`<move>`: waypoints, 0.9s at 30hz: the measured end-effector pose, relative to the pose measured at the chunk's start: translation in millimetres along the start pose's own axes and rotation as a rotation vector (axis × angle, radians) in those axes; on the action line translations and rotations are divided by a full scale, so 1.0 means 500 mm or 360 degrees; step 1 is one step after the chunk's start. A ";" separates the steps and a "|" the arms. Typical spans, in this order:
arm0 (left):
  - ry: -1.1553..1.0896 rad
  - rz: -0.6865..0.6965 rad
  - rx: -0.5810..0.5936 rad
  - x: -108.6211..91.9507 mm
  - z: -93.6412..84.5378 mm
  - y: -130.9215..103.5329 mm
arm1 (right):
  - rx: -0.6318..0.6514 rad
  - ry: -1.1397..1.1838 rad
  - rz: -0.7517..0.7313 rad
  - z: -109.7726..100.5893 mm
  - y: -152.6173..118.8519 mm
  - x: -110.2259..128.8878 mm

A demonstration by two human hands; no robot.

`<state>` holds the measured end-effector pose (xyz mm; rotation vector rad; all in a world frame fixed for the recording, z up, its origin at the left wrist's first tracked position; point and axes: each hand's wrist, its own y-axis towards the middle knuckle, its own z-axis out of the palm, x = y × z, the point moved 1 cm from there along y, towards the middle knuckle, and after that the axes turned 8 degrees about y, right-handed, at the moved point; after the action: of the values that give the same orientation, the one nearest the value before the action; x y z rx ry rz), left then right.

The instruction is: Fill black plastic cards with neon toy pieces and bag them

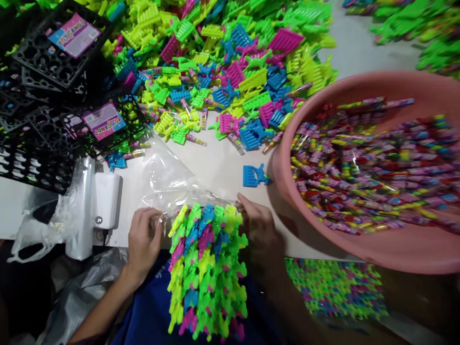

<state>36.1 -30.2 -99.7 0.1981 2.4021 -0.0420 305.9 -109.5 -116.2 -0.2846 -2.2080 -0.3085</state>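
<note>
A clear plastic bag [163,167] lies on the tabletop, its near edge reaching a packed block of colorful plastic toys [206,273] close to my body. My left hand [145,239] is left of the block, thumb and fingers curled on the bag's edge. On the opposite side, my right hand [260,230] is closed at the bag's other edge, its index finger reaching forward; its thumb is hidden in shadow. A single blue comb-shaped toy [255,175] lies just beyond my right hand.
A pink basin [283,172] full of wrapped candy tubes stands at right. Loose toys [230,72] are heaped at the back. Black trays [46,48] stack at left, near a white power bank [107,199] and a plastic roll [81,211]. Another toy bundle [334,287] sits lower right.
</note>
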 end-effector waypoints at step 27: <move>-0.0071 0.0655 0.0661 -0.059 -0.056 0.112 | -0.0279 0.0117 -0.0586 -0.028 0.094 0.043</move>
<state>47.9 23.7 -57.8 0.8681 2.2381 -0.3505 318.0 -67.4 -85.3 0.0425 -2.1558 -0.7044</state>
